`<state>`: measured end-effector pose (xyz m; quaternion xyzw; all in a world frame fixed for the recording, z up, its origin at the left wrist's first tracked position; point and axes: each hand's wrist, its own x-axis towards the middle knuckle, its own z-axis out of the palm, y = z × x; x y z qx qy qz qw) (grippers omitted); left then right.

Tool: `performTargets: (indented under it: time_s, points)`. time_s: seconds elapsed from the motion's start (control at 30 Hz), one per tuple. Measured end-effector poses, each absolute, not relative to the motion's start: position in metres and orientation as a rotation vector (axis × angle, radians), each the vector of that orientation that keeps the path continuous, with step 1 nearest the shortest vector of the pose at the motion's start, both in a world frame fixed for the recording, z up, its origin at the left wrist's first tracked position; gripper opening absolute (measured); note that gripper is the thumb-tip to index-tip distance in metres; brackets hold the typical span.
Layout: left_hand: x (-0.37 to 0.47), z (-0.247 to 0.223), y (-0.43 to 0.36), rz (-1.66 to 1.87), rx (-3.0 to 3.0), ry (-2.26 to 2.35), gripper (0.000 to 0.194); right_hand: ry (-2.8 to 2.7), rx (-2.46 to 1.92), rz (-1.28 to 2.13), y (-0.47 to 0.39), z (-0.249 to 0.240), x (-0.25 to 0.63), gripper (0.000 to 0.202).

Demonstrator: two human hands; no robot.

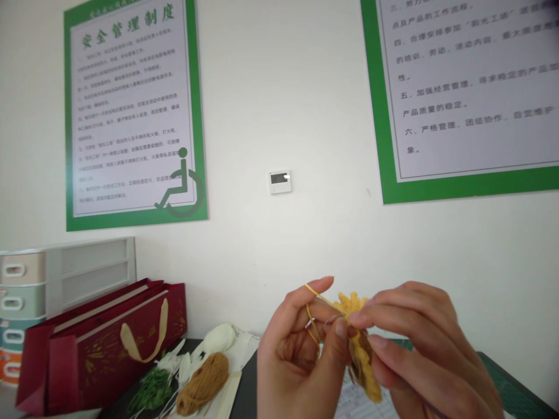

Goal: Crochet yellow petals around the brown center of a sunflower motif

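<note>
In the head view, my left hand (pixel 301 349) pinches a small yellow crochet piece (pixel 370 372) with ruffled edges and some brown in it. Yellow yarn (pixel 311 320) loops around its raised index finger and runs to the piece. My right hand (pixel 430 343) is closed at the other side of the work, thumb and fingertips pressed together against it. A thin shaft, apparently a crochet hook, shows below the right palm and near the stitches; most of it is hidden by the fingers.
At the left lie a brown yarn ball (pixel 204 381), green yarn (pixel 152 389) and white yarn (pixel 219 339). Dark red gift bags (pixel 109 349) stand beside a drawer unit (pixel 24 302). Papers (pixel 362 398) and a green mat (pixel 515 387) lie behind my hands. Posters (pixel 131 116) hang on the wall.
</note>
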<state>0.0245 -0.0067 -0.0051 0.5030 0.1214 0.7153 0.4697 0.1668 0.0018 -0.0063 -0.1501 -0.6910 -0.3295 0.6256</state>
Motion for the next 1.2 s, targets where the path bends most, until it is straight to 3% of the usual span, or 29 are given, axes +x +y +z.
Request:
performTargets:
  time_s: [0.1, 0.23, 0.33, 0.43, 0.6, 0.7, 0.87, 1.2]
  points:
    - [0.026, -0.006, -0.005, 1.781, 1.165, 0.294, 0.043, -1.415, -0.296, -0.725, 0.012, -0.016, 0.159, 0.028]
    - [0.026, -0.005, -0.001, 1.723, 1.030, 0.216, 0.047, -1.377, -0.152, -0.260, 0.037, -0.033, 0.150, 0.023]
    - [0.026, -0.004, 0.001, 1.639, 1.003, 0.189, 0.050, -1.293, -0.056, -0.130, 0.049, -0.039, 0.145, 0.015]
    - [0.027, -0.004, 0.000, 1.599, 1.000, 0.178, 0.052, -1.192, -0.041, -0.232, 0.050, -0.040, 0.139, 0.012]
    - [0.030, -0.007, 0.000, 1.689, 1.056, 0.237, 0.050, -1.140, -0.217, -0.770, 0.040, -0.035, 0.134, 0.017]
    - [0.030, -0.008, 0.000, 1.811, 1.116, 0.306, 0.046, -1.186, -0.298, -0.797, 0.034, -0.033, 0.138, 0.009]
    - [0.025, -0.006, 0.002, 1.823, 1.161, 0.326, 0.037, -1.296, -0.271, -0.416, 0.022, -0.029, 0.145, 0.006]
    - [0.019, -0.004, 0.006, 1.700, 1.217, 0.313, 0.027, -1.088, -0.237, 0.935, 0.029, -0.026, 0.137, 0.034]
